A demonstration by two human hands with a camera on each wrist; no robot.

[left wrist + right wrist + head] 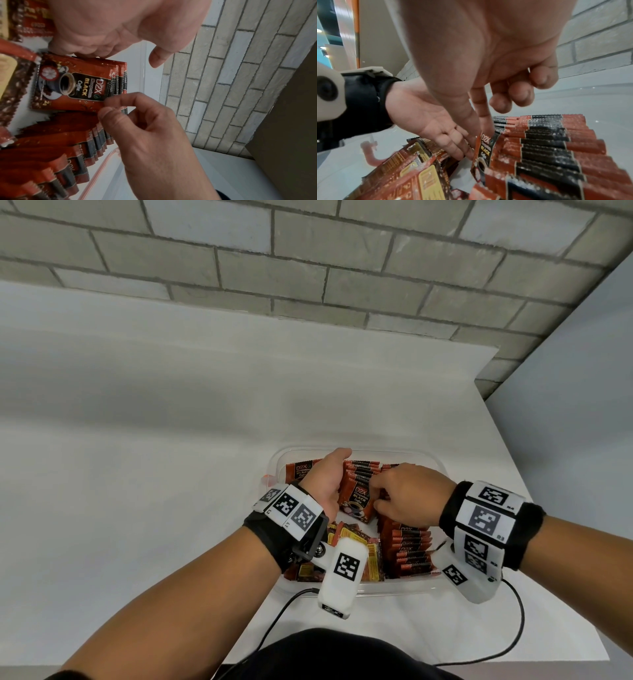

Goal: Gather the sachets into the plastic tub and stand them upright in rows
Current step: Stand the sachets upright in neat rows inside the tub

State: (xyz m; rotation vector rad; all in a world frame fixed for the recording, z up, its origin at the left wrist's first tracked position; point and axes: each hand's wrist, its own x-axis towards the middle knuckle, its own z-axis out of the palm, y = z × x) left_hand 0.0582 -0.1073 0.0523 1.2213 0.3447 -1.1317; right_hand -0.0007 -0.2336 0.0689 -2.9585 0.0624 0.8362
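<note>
Table [171, 440]: white top filling the middle of the head view, with a grey brick wall [308, 251] across the upper frame.
Plastic tub [442, 465]: clear, lower centre of the head view, both hands inside it.
Sachet rows [411, 553]: red-and-black packets standing on edge along the tub's right side; more stand in the far middle.
Loose sachets [356, 546]: yellow-labelled ones lying at the tub's near left, partly hidden by the wrist camera.
Left hand [325, 481]: fingers straight, flat against the left side of the middle stack.
Right hand [407, 494]: thumb and forefinger pinch the front "D2X Black Coffee" sachet [72, 83]; other fingers curled.
Front sachet's lean: seemingly tilted, though the angle is hard to judge.
</note>
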